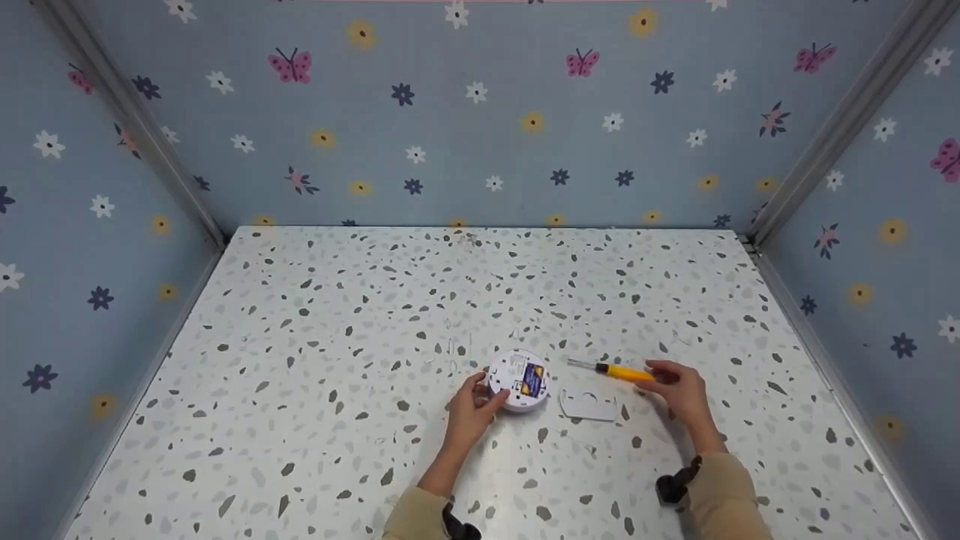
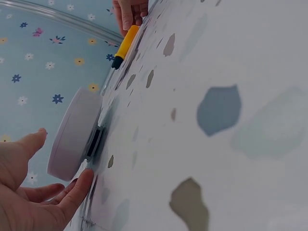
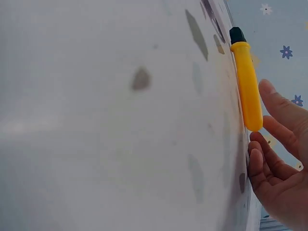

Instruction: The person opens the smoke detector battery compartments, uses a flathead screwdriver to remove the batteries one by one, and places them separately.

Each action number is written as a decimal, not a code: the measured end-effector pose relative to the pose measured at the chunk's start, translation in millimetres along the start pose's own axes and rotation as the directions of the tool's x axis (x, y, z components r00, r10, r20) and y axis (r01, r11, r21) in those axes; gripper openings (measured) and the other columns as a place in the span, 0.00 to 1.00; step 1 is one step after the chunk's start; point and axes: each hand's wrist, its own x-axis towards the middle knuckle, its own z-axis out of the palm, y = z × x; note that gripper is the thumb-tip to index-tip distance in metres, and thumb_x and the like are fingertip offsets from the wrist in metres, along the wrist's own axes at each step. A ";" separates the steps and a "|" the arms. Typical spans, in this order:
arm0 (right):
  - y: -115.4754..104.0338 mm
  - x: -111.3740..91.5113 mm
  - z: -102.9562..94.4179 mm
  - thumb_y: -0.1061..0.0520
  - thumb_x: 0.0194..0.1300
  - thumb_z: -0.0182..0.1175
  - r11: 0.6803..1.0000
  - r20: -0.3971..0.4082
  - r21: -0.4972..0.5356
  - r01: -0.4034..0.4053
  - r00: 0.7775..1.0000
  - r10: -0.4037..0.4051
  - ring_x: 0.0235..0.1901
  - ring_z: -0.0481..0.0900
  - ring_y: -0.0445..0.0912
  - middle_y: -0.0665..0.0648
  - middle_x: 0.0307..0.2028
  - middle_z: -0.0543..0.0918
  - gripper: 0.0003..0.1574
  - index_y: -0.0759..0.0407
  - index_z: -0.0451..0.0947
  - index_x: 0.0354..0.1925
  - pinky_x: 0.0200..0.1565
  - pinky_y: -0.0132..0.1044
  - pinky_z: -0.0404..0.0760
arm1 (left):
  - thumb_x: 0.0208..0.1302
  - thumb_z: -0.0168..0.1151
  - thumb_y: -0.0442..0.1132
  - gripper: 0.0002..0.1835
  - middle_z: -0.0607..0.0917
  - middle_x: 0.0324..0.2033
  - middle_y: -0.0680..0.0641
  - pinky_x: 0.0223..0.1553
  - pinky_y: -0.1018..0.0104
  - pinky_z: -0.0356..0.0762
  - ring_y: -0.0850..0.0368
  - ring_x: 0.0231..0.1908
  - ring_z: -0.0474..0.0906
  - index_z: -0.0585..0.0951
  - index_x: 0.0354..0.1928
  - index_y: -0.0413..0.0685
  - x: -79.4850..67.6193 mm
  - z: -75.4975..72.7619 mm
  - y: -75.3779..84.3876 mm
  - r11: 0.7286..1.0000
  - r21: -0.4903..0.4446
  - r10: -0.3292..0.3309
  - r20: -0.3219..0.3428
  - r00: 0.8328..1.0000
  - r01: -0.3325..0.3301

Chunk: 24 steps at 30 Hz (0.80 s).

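Observation:
A round white device, which looks like a smoke alarm, lies with its slotted, labelled face up. A small dark part shows under it in the left wrist view. My left hand is at its left edge, with the thumb over the face and the fingers low beside the rim. In the left wrist view the thumb stands apart from the device. A yellow-handled screwdriver lies to the right, its shaft pointing left. My right hand is at the handle's end, fingers loosely bent; contact with the handle is unclear.
A thin white mounting plate lies between the device and the right hand. Small, faint clear or white bits are on the speckled table. Flower-patterned walls stand at the back and both sides.

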 end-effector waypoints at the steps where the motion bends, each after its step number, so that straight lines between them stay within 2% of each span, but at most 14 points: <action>1: 1.0 0.2 -0.3 0.50 0.46 0.68 1.000 -0.004 0.002 -0.001 1.000 0.001 0.41 0.70 0.48 0.60 0.47 0.76 0.34 0.58 0.74 0.52 0.39 0.33 0.73 | 0.53 0.63 0.46 0.32 0.76 0.38 0.44 0.27 0.70 0.77 0.57 0.31 0.74 0.66 0.56 0.34 0.1 0.4 0.1 1.000 -0.001 -0.007 0.001 1.000 0.007; 4: 3.4 1.2 -1.0 0.51 0.46 0.68 1.000 -0.009 0.016 -0.023 1.000 0.023 0.40 0.70 0.48 0.59 0.46 0.76 0.33 0.58 0.74 0.52 0.34 0.29 0.73 | 0.54 0.63 0.45 0.31 0.75 0.37 0.44 0.27 0.69 0.77 0.58 0.31 0.74 0.67 0.56 0.34 0.0 1.6 0.3 1.000 -0.008 -0.027 0.002 1.000 0.027; 9: 6.6 1.1 -2.3 0.51 0.46 0.69 0.997 0.004 0.052 -0.062 0.998 0.061 0.40 0.69 0.48 0.59 0.47 0.75 0.33 0.58 0.74 0.51 0.29 0.28 0.72 | 0.55 0.62 0.44 0.30 0.76 0.36 0.44 0.27 0.69 0.76 0.58 0.30 0.74 0.66 0.55 0.34 -0.6 3.3 1.9 0.999 -0.011 -0.036 -0.002 0.999 0.036; 14: 10.4 0.7 -1.7 0.52 0.43 0.70 0.997 -0.009 0.062 -0.041 0.999 0.041 0.40 0.70 0.47 0.60 0.46 0.76 0.34 0.60 0.75 0.50 0.31 0.27 0.72 | 0.56 0.61 0.45 0.30 0.76 0.33 0.44 0.26 0.68 0.76 0.58 0.28 0.74 0.66 0.55 0.32 -1.8 4.0 2.3 0.999 -0.026 -0.033 0.004 0.999 0.033; 24: 10.1 0.0 -0.9 0.52 0.45 0.69 0.999 -0.014 0.020 -0.044 0.999 0.045 0.36 0.70 0.48 0.59 0.43 0.76 0.30 0.58 0.76 0.48 0.27 0.30 0.73 | 0.56 0.61 0.44 0.32 0.76 0.31 0.44 0.25 0.67 0.77 0.58 0.26 0.74 0.64 0.57 0.33 -3.6 8.1 2.6 0.996 -0.055 -0.072 0.009 0.997 0.072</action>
